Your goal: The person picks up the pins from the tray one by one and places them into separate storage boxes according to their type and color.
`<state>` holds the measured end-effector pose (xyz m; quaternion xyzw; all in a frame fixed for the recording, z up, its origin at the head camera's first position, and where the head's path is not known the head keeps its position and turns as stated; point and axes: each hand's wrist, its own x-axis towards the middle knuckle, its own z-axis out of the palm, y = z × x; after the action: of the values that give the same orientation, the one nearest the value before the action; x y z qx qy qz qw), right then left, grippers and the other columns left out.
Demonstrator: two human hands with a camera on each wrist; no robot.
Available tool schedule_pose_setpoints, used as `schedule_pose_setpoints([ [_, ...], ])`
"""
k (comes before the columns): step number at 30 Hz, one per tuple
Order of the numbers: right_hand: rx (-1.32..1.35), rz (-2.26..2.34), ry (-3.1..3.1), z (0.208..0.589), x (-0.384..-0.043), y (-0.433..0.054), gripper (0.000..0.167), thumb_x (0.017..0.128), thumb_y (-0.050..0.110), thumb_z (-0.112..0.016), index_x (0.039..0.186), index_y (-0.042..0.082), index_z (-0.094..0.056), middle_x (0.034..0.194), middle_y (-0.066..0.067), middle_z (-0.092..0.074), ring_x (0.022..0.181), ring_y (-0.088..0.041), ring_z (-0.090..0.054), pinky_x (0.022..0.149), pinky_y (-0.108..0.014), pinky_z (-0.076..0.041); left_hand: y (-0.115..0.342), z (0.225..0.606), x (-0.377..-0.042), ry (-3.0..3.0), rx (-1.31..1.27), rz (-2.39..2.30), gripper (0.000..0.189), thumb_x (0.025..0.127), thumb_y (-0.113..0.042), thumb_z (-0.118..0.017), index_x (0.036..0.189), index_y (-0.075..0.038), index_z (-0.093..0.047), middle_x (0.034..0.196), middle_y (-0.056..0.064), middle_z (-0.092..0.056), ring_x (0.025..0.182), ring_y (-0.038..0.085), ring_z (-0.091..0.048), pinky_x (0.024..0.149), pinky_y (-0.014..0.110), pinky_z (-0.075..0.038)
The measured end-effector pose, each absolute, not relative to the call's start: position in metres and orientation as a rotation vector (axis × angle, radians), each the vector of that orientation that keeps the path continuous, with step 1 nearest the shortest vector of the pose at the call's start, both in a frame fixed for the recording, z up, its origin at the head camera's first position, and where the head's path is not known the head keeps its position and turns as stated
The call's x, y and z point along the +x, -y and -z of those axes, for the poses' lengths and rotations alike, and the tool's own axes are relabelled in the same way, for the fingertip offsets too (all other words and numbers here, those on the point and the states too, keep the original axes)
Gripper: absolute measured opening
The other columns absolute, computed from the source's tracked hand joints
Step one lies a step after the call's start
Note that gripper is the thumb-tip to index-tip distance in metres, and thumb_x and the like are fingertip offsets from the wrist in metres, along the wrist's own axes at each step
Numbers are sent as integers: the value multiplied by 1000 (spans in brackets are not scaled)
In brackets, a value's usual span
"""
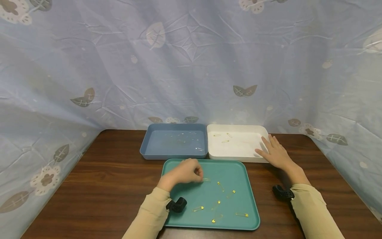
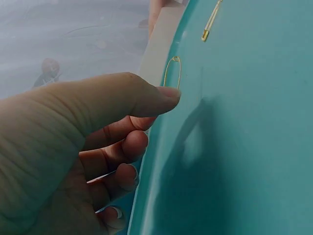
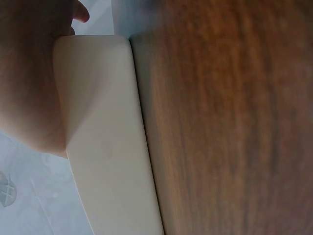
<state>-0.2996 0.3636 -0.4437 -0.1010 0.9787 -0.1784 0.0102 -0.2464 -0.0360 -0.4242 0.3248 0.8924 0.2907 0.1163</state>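
Observation:
My left hand (image 1: 187, 171) is over the upper left part of the green tray (image 1: 179, 217). Between thumb and index finger it pinches a safety pin (image 2: 172, 71), whose looped end sticks out past the thumb. The other fingers are loosely bent. In the head view the pin (image 1: 206, 179) shows as a thin line beside the fingertips. My right hand (image 1: 277, 154) lies with spread fingers at the right rim of the white tray (image 1: 238, 159). The right wrist view shows that tray's outer wall, with most of the fingers hidden behind it.
Several gold safety pins (image 1: 242, 214) lie scattered on the green tray. A blue tray (image 1: 173, 157) with several silvery pins (image 1: 199, 149) stands behind it, side by side with the white one, which has 3 gold pins (image 1: 225, 141). A patterned curtain (image 1: 191, 66) hangs behind the wooden table (image 1: 98, 186).

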Motion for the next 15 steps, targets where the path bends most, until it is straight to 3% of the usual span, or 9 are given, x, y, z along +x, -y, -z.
schedule_pose_setpoints([
  [8,-331,583,-3052,444,-298,-364,84,98,54,-44,155,0,-14,159,-33,-1,147,-51,0,109,-75,-7,33,412,-243,-2676,952,-838,11,84,-19,-73,74,-21,-69,85,-7,-56,83,10,-47,88,38,-38],
  [15,-327,571,-3054,443,-299,-362,84,98,54,-45,155,0,-15,159,-33,-1,147,-52,-1,109,-74,-8,29,398,-246,-2714,985,-860,10,85,-19,-73,77,-20,-68,87,-4,-58,86,12,-50,86,35,-40],
])
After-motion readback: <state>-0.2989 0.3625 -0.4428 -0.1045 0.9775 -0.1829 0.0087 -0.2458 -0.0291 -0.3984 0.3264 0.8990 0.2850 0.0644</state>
